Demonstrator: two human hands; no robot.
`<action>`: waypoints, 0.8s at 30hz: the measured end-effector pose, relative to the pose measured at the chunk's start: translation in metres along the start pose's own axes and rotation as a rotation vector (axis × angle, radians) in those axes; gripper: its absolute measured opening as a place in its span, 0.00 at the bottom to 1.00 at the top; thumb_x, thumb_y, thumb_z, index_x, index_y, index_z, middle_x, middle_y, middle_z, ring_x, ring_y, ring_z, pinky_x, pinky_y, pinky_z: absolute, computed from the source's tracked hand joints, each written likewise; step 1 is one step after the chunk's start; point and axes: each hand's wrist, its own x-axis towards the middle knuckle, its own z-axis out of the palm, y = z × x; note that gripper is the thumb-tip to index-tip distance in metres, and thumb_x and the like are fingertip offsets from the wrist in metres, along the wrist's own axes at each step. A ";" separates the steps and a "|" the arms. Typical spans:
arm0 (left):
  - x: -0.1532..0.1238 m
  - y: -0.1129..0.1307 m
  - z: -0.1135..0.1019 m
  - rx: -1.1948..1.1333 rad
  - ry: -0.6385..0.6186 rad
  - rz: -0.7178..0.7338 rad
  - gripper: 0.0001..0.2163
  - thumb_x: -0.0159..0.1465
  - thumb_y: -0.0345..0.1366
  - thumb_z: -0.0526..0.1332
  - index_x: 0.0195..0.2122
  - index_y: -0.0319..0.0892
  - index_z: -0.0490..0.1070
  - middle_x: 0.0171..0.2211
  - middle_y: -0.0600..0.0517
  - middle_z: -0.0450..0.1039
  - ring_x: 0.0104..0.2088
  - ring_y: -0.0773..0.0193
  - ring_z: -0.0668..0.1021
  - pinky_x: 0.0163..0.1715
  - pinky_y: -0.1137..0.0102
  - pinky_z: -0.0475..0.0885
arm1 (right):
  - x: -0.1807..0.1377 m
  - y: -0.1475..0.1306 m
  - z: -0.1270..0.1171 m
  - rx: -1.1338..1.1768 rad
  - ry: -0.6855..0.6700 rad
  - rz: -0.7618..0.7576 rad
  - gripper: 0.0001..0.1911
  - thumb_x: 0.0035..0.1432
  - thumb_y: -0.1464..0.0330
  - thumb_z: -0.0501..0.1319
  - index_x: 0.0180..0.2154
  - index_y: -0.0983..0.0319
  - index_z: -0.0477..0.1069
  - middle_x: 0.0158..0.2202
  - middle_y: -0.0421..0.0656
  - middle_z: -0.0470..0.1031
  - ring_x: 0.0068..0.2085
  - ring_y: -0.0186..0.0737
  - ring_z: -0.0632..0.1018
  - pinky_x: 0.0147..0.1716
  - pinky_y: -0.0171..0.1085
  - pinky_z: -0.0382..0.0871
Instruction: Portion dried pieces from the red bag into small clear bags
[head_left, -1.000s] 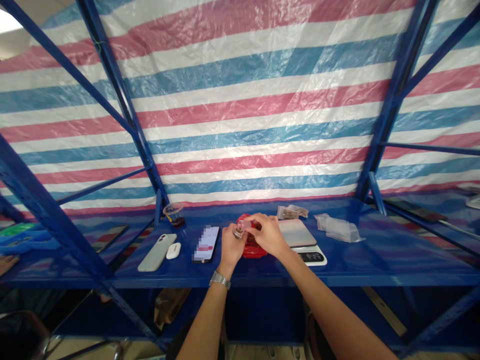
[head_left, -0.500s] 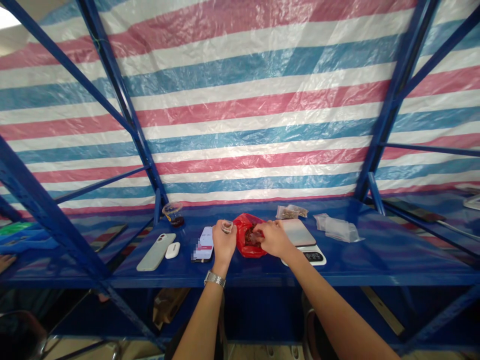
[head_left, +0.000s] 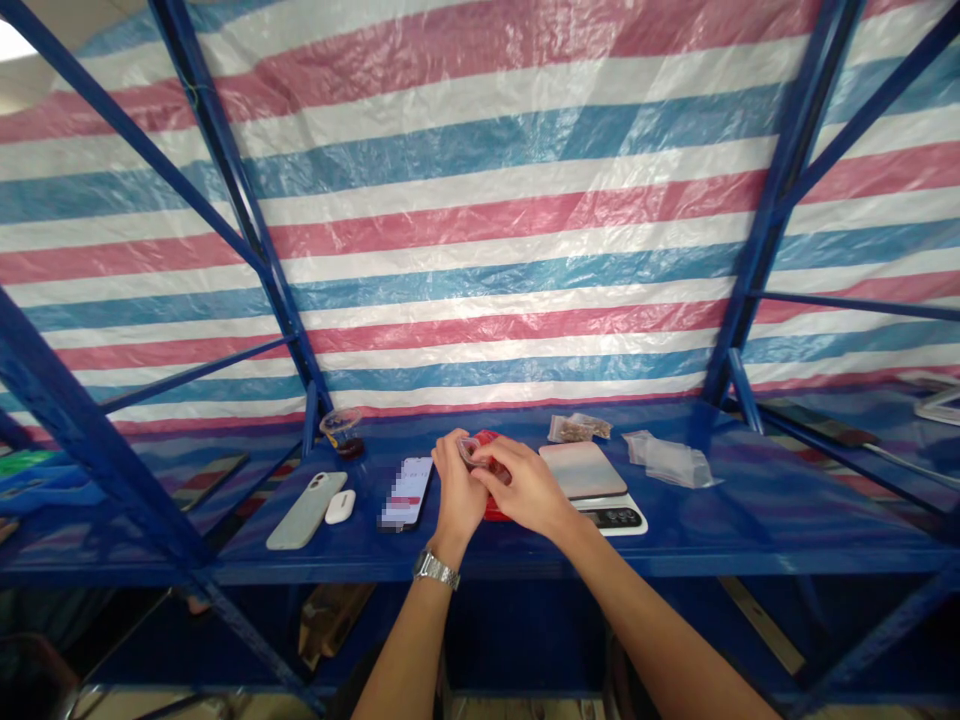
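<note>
My left hand, with a metal watch on the wrist, is closed around a small clear plastic bag whose mouth points up. My right hand reaches over to that mouth, thumb and fingers pinched together at its opening. What sits between the right fingertips is hidden. Beneath and behind both hands lies an open red plastic bag, mostly covered by them, with a little of its dark reddish contents showing. Just right of it stands a white digital scale with a flat reflective plate.
Left of my hands lie a lit phone, a white earphone case and a pale green phone. A clear cup holds dark liquid. Filled zip bags and clear bags lie right. Blue posts frame the shelf.
My right hand has come up out of the red bag and moved left to the clear bag's mouth. My left hand has shifted slightly right toward it.
</note>
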 end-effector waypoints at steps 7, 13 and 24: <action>0.001 0.004 0.000 0.013 -0.100 -0.050 0.19 0.64 0.31 0.62 0.57 0.45 0.65 0.52 0.44 0.71 0.53 0.52 0.71 0.55 0.58 0.67 | 0.001 0.019 0.001 0.016 0.125 0.094 0.08 0.67 0.70 0.60 0.42 0.55 0.78 0.42 0.42 0.81 0.45 0.44 0.80 0.47 0.41 0.71; 0.001 0.003 0.001 -0.021 -0.137 -0.008 0.20 0.64 0.32 0.63 0.58 0.46 0.66 0.52 0.44 0.72 0.55 0.52 0.73 0.56 0.57 0.68 | 0.001 0.022 -0.003 0.102 0.114 0.085 0.11 0.67 0.68 0.58 0.46 0.55 0.78 0.45 0.43 0.80 0.46 0.42 0.80 0.49 0.40 0.72; -0.005 0.013 0.001 0.023 -0.166 0.046 0.25 0.65 0.31 0.62 0.63 0.47 0.61 0.50 0.45 0.67 0.52 0.52 0.69 0.56 0.54 0.67 | 0.009 0.024 0.003 0.535 0.416 0.354 0.16 0.54 0.58 0.70 0.41 0.58 0.74 0.34 0.42 0.81 0.34 0.43 0.80 0.39 0.40 0.74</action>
